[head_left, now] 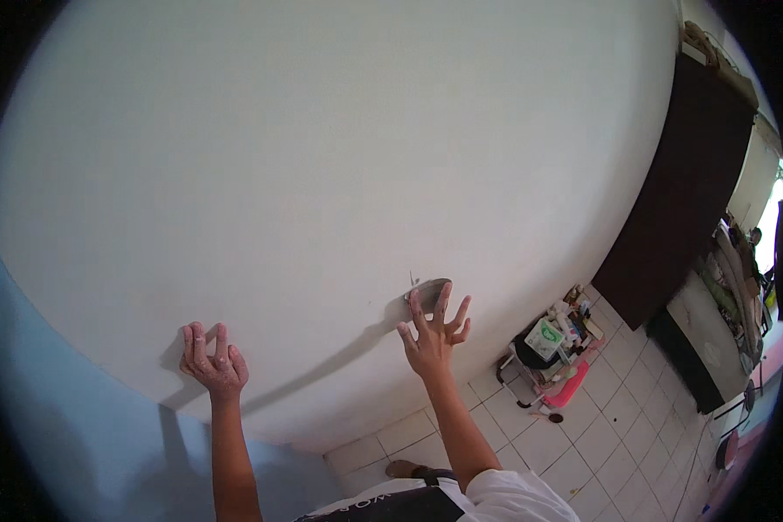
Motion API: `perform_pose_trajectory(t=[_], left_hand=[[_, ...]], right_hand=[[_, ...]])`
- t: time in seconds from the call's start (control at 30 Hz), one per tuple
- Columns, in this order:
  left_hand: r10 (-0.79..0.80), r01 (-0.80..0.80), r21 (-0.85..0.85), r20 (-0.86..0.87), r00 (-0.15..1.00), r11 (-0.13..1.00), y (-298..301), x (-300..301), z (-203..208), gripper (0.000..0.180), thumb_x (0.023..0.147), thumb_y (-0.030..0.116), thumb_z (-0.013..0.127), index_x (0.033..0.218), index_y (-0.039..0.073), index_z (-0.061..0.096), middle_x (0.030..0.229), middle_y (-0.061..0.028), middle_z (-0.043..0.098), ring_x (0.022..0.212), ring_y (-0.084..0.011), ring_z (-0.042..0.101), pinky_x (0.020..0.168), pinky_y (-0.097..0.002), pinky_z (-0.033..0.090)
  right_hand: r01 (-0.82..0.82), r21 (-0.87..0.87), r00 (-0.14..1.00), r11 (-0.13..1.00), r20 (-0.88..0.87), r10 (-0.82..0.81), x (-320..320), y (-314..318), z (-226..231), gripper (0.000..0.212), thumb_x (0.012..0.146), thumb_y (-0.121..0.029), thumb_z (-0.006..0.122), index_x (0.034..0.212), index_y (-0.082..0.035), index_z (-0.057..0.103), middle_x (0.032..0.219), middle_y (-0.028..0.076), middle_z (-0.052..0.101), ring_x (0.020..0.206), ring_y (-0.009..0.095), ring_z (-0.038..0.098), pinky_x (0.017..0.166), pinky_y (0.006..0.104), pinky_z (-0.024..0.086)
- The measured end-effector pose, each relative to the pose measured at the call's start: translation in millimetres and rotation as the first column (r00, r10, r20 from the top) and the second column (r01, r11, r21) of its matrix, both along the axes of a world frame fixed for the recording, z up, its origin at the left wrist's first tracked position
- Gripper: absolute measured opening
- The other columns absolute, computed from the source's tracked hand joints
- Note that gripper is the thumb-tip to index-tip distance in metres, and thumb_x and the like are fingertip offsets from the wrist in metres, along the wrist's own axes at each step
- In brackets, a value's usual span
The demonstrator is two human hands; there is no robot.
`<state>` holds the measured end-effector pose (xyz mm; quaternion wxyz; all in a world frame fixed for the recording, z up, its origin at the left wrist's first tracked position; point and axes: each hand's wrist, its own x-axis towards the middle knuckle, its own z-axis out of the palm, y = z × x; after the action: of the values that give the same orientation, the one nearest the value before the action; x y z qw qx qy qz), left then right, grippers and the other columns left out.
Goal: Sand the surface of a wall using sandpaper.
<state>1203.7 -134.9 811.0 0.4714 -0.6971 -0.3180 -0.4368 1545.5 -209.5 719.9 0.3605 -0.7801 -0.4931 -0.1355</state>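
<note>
Fingers spread, my right hand (433, 337) reaches up to the white wall (348, 157). Its fingertips press a flat grey piece (426, 291) against the wall; its exact kind is hard to make out, as the fingers partly cover it. A small mark shows on the wall just above it. My left hand (215, 358) is at the wall further left, fingers bent and a little apart, with nothing visible in them. Both hands are dusted with pale powder.
A low stand (539, 365) loaded with bottles and small items is on the tiled floor (574, 444) to the right, with a pink part at its side. Beyond it are a dark brown cabinet (679, 174) and a dark-based bench (696, 348). Blue wall paint (52, 374) covers the lower left.
</note>
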Motion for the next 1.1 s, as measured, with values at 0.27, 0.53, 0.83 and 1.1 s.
perform_pose_trajectory(t=[0.27, 0.53, 0.83, 1.1], left_hand=[[-0.001, 0.0, 0.03, 0.026, 1.0, 1.0, 5.4, -1.6, -9.4, 0.035, 0.098, 0.022, 0.045, 0.129, 0.011, 0.056, 0.141, -0.0152, 0.043, 0.133, -0.0352, 0.041, 0.098, -0.0429, 0.029], [-0.018, 0.017, 0.037, 0.032, 0.999, 0.999, 5.0, 0.5, -3.5, 0.035, 0.097, 0.022, 0.045, 0.129, 0.012, 0.056, 0.141, -0.0155, 0.043, 0.132, -0.0355, 0.042, 0.098, -0.0438, 0.029], [-0.01, 0.009, 0.038, 0.034, 0.999, 0.999, -4.0, -2.8, -7.0, 0.034, 0.097, 0.021, 0.045, 0.128, 0.01, 0.056, 0.14, -0.0157, 0.043, 0.132, -0.0357, 0.041, 0.098, -0.0454, 0.029], [-0.007, 0.007, 0.007, 0.01, 1.0, 1.0, -6.7, -0.2, -5.5, 0.037, 0.099, 0.019, 0.044, 0.133, 0.006, 0.052, 0.14, -0.0165, 0.041, 0.133, -0.0375, 0.04, 0.102, -0.0459, 0.029]], right_hand=[[0.028, 0.14, 0.997, 0.99, 0.072, -0.038, 0.9, 18.3, 52.2, 0.056, 0.092, -0.058, 0.045, 0.143, -0.034, 0.045, 0.161, 0.013, 0.006, 0.145, 0.042, -0.006, 0.108, 0.0557, -0.006], [0.016, 0.072, 0.987, 0.997, -0.161, -0.004, -14.7, 11.5, 0.4, 0.061, 0.092, -0.052, 0.048, 0.147, -0.028, 0.04, 0.161, 0.016, -0.001, 0.145, 0.041, -0.011, 0.108, 0.0595, -0.006], [0.032, 0.105, 0.973, 0.994, -0.233, -0.006, -31.5, 6.3, 25.6, 0.064, 0.089, -0.043, 0.051, 0.149, -0.025, 0.035, 0.16, 0.017, -0.009, 0.144, 0.043, -0.011, 0.107, 0.0593, -0.005], [0.117, 0.254, 0.966, 0.96, -0.252, -0.051, -6.5, 19.4, 78.0, 0.064, 0.091, -0.042, 0.05, 0.149, -0.022, 0.035, 0.161, 0.015, -0.007, 0.144, 0.042, -0.007, 0.106, 0.0581, -0.003]])
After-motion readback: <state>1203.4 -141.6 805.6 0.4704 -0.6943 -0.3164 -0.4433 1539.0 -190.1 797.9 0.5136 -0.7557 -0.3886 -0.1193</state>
